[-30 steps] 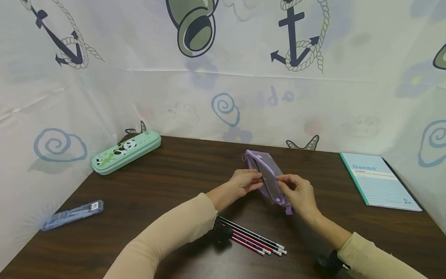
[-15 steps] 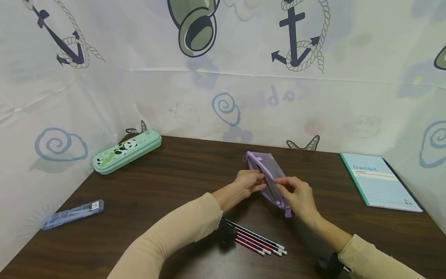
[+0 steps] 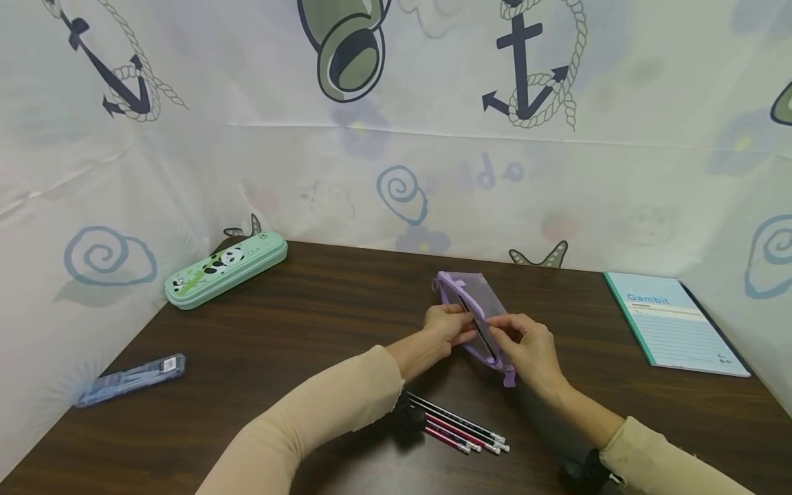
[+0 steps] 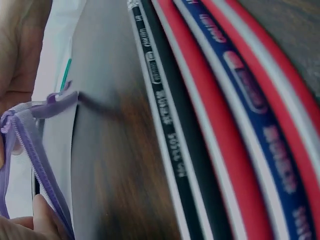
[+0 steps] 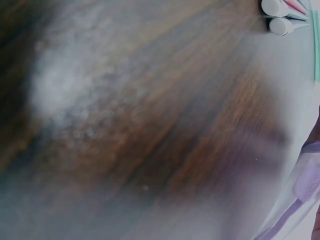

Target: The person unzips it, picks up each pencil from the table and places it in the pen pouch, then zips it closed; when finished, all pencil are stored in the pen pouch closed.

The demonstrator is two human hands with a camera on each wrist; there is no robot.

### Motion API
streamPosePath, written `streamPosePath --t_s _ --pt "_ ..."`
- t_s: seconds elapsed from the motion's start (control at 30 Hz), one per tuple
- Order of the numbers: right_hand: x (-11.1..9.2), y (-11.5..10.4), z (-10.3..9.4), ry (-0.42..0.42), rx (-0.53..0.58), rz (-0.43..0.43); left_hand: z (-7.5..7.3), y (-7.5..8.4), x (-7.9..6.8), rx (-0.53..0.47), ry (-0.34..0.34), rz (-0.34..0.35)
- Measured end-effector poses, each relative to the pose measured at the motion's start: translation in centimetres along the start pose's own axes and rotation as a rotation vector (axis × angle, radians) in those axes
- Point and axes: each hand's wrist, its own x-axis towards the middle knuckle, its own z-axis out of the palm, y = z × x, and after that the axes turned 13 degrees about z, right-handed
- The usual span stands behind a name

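Observation:
A purple see-through zip pencil pouch point(image 3: 491, 295) stands tilted on the table, its zipped mouth gaping towards the left. My right hand point(image 3: 529, 344) pinches the edge of that mouth between thumb and fingertips. At the opening, my left hand point(image 3: 447, 326) holds a dark pencil point(image 3: 484, 335), which lies lengthwise inside the pouch; part of it is hidden by the fingers. In the left wrist view the pouch's zip point(image 4: 36, 160) runs down beside the left thumb point(image 4: 44, 212). Below the left wrist lie several striped pencils point(image 3: 464, 430) side by side, black, red and blue.
A mint panda pencil case point(image 3: 225, 269) lies at the back left. Nearer on the left is a clear blue plastic case point(image 3: 133, 380). A light blue notebook point(image 3: 680, 320) lies at the right. A printed white cloth point(image 3: 297, 179) walls in the dark wooden table point(image 3: 346, 295).
My left hand has shifted slightly right and down along the pouch's mouth with the pencil. The pouch has moved down a little. My right hand keeps its pinch almost in place.

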Motion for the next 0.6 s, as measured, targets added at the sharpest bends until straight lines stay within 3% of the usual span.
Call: streamPosePath --t_s 0.17,0.43,0.6 --pt "0.02 -0.12 0.1 0.002 0.004 -0.013 0.17 -0.31 -0.21 0.022 -0.03 0.041" --pt "0.27 -0.48 0.18 0.013 0.022 -0.037 0.33 -0.15 -0.34 -0.005 -0.082 0.033" --pt "0.46 -0.32 -0.13 0.024 0.018 -0.005 0.04 -0.01 -0.36 -0.028 -0.169 0.015"
